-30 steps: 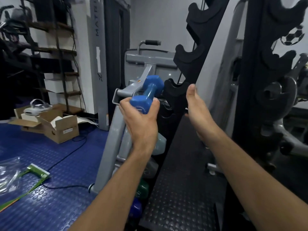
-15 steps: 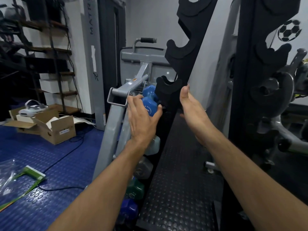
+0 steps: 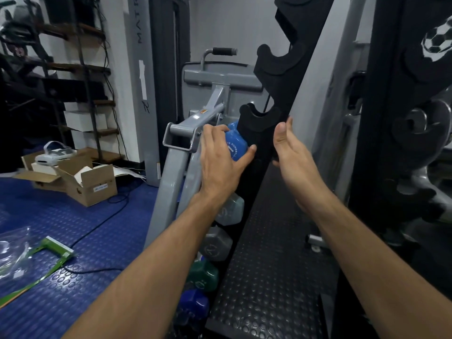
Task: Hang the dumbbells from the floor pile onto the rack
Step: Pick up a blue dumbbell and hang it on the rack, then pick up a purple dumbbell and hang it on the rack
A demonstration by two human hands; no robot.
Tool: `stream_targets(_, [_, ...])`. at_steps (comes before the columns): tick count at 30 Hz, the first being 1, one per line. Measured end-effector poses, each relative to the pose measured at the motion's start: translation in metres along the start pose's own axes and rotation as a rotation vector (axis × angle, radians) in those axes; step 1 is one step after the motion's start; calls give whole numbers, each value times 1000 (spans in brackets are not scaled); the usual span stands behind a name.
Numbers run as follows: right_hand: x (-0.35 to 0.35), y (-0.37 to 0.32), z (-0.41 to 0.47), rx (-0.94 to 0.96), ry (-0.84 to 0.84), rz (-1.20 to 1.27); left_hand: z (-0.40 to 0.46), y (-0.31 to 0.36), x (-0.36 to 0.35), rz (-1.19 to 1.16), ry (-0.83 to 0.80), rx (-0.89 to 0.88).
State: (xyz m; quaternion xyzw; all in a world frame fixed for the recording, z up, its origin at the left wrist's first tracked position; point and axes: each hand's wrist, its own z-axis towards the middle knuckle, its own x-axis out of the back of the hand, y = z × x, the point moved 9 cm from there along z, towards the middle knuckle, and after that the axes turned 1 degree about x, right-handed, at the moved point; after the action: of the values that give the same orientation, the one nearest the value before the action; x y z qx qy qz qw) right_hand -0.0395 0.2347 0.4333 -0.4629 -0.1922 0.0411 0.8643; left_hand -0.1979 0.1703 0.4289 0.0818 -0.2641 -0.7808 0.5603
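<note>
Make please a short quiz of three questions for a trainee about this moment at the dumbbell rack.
1. True or false: the right hand holds a dumbbell.
2. Which colour is the dumbbell under the left hand? A red, B blue, C yellow.
3. Fill in: the cradle just above the blue dumbbell on the black rack is ____.

Key: 1 false, it is open and holds nothing. 2 B. 3 empty.

Dumbbell (image 3: 235, 145) at frame centre, against rack (image 3: 263, 123) just right of it; more dumbbells (image 3: 215, 243) stacked below; cardboard box (image 3: 83, 182) on floor (image 3: 73, 228), left.
</note>
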Motion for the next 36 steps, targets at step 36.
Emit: stream_targets(36, [-17,148,-108,-272,36,-1,-197,-69,50,-269,190,440])
